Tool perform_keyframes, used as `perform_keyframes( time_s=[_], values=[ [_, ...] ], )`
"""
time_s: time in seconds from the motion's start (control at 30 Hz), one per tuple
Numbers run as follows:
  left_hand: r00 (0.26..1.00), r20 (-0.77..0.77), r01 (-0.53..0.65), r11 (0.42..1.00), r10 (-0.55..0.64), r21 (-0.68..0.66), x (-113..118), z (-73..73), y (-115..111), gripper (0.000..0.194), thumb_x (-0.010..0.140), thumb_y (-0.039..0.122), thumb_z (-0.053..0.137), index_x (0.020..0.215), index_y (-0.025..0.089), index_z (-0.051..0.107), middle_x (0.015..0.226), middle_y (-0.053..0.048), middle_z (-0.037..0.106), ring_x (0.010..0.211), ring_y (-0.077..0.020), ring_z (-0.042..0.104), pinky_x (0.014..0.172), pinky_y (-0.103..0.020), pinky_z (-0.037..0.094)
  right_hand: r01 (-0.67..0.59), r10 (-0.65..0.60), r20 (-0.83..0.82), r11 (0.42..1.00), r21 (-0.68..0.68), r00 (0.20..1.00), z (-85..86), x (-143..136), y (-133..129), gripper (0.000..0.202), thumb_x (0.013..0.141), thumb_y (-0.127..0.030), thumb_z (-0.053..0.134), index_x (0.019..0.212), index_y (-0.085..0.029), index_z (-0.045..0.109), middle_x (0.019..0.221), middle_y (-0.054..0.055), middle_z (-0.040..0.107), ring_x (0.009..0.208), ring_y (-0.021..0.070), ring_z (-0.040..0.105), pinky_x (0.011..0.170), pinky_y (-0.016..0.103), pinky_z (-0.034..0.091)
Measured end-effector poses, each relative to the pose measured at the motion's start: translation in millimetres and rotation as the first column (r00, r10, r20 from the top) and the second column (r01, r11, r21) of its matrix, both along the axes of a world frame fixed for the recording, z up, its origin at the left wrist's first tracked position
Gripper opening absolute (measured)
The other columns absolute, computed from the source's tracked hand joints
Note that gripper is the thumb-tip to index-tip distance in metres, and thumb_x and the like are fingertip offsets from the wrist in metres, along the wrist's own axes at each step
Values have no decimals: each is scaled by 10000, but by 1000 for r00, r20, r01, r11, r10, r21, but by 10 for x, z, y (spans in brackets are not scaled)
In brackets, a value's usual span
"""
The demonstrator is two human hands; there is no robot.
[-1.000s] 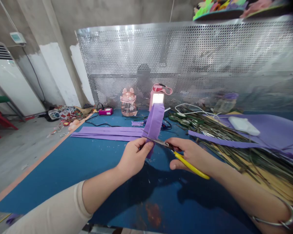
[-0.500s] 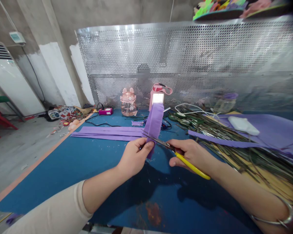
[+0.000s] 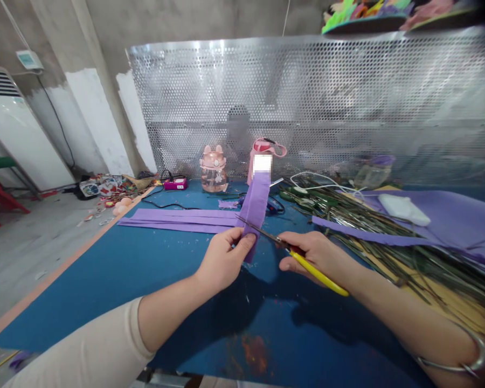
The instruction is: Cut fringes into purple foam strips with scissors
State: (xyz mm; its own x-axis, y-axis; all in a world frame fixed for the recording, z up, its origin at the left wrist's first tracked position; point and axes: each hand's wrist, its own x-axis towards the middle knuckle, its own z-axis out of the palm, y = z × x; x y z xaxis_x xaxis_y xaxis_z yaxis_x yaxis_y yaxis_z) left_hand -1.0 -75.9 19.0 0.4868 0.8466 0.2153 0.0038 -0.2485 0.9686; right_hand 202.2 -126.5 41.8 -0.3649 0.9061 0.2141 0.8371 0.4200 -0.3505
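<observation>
My left hand (image 3: 226, 256) pinches a purple fabric strip (image 3: 257, 196) between thumb and fingers. The strip rises above the hand, and a short end hangs below it. My right hand (image 3: 313, 256) is closed around scissors (image 3: 315, 272) with yellow handles. Their dark blades reach left across the strip, just above my left thumb; the strip still looks whole there. Behind my left hand, several more purple strips (image 3: 178, 220) lie flat on the blue table (image 3: 117, 275).
A clear pink bottle (image 3: 214, 170), a pink flask (image 3: 254, 161) and a magenta box (image 3: 175, 184) stand at the back by a perforated metal panel (image 3: 307, 97). Thin green stems (image 3: 372, 258), a white object (image 3: 404, 209) and purple sheets (image 3: 464, 215) cover the right side.
Both hands hold nearly the same place. The upper part of the purple strip has shifted slightly and looks narrower; the scissors still lie across it.
</observation>
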Motion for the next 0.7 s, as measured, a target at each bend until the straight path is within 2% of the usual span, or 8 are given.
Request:
perform_keyframes(
  time_s=[0.1, 0.2, 0.3, 0.37, 0.43, 0.57, 0.7],
  values=[
    [1000, -7, -9, 1000, 9, 14, -6, 8, 9, 305, 836, 414, 493, 699, 147, 546, 591, 40, 418, 560, -82, 351, 519, -210, 300, 26, -25, 15, 1000, -4, 1000, 13, -39, 3, 396, 823, -580, 496, 771, -188, 512, 548, -49, 393, 499, 110, 314, 473, 222, 259],
    [999, -10, -53, 998, 53, 28, -12, 4, 36, 315, 837, 412, 492, 660, 154, 522, 571, 44, 407, 548, -82, 348, 512, -214, 282, 35, -34, 25, 999, -33, 999, 7, -53, 17, 269, 867, -452, 488, 803, -193, 531, 632, -8, 524, 557, 137, 450, 524, 227, 362],
    [995, 9, -101, 994, 101, 28, -14, -12, 66, 327, 840, 412, 485, 636, 158, 511, 554, 43, 407, 538, -86, 355, 512, -219, 283, 0, 1, 10, 999, -44, 1000, -30, -9, 41, 220, 882, -310, 446, 1023, -196, 571, 903, 73, 641, 808, 212, 592, 718, 305, 474],
    [994, 29, -107, 994, 107, 11, -11, -24, 75, 324, 836, 413, 491, 641, 155, 526, 560, 38, 423, 542, -88, 363, 518, -220, 296, -3, 3, 13, 1000, -31, 1000, -59, 31, 54, 354, 862, -258, 446, 1203, -199, 516, 1122, 119, 610, 1025, 260, 576, 868, 379, 462],
    [995, 37, -97, 995, 97, -4, -8, -34, 70, 307, 824, 414, 507, 677, 150, 562, 574, 35, 440, 549, -90, 373, 522, -219, 307, 1, 0, 21, 1000, -23, 1000, -77, 53, 58, 433, 843, -234, 450, 1274, -202, 476, 1208, 135, 576, 1118, 282, 540, 928, 419, 443],
    [997, 8, -76, 997, 76, 2, -1, -43, 35, 311, 814, 435, 518, 762, 144, 614, 576, 40, 451, 543, -86, 374, 514, -215, 309, -16, 16, 4, 1000, -17, 1000, -78, 21, 47, 419, 846, -228, 458, 1262, -196, 490, 1203, 134, 584, 1127, 280, 537, 953, 430, 435],
    [997, -24, -72, 997, 73, 36, -4, -28, 8, 317, 829, 430, 503, 737, 141, 599, 576, 41, 454, 541, -79, 376, 508, -208, 312, -32, 31, -35, 999, -19, 999, -40, -45, 19, 375, 877, -284, 464, 1231, -168, 510, 1160, 135, 590, 1062, 260, 553, 930, 401, 435]
  ],
)
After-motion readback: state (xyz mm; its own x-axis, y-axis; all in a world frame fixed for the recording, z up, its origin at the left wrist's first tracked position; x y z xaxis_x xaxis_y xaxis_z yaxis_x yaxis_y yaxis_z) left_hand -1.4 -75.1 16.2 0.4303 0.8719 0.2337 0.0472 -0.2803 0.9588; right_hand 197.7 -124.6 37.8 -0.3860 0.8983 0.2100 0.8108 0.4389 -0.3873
